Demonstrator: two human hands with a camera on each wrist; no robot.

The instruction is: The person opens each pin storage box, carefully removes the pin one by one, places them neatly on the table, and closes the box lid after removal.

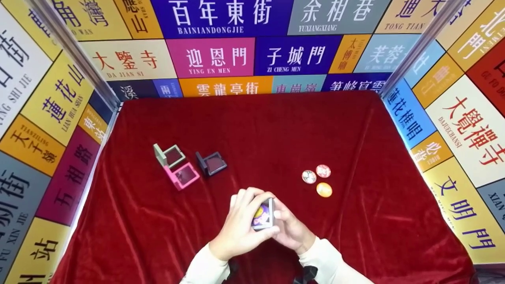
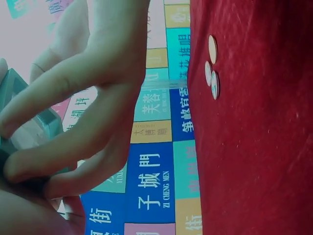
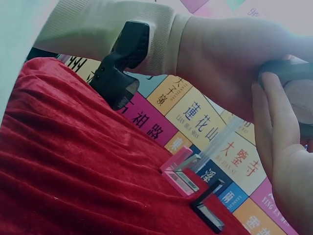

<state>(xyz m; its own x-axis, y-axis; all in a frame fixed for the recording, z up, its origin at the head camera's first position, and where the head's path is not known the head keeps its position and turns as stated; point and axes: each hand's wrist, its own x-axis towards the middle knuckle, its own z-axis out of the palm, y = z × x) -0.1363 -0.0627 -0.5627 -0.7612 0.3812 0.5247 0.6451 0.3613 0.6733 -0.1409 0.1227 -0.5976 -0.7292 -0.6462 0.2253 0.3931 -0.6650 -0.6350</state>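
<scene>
Both hands hold a small grey square display case (image 1: 270,213) above the red cloth, near the front middle. My left hand (image 1: 240,230) grips it from the left, fingers over its far side and thumb along its near edge. From the right, my right hand (image 1: 291,230) holds the opposite side with its fingers and thumb. A round purple and yellow badge (image 1: 260,215) shows inside the case, partly hidden by the left fingers. In the left wrist view the case (image 2: 46,122) appears between the fingers; the right wrist view shows its rim (image 3: 281,68) in the grip.
Left of the hands stand three opened cases: pale green (image 1: 173,156), pink (image 1: 186,176) and dark navy (image 1: 215,163). Three round badges, one white (image 1: 309,176), one red (image 1: 323,171) and one orange (image 1: 324,189), lie to the right. Printed sign panels enclose the red cloth (image 1: 256,130).
</scene>
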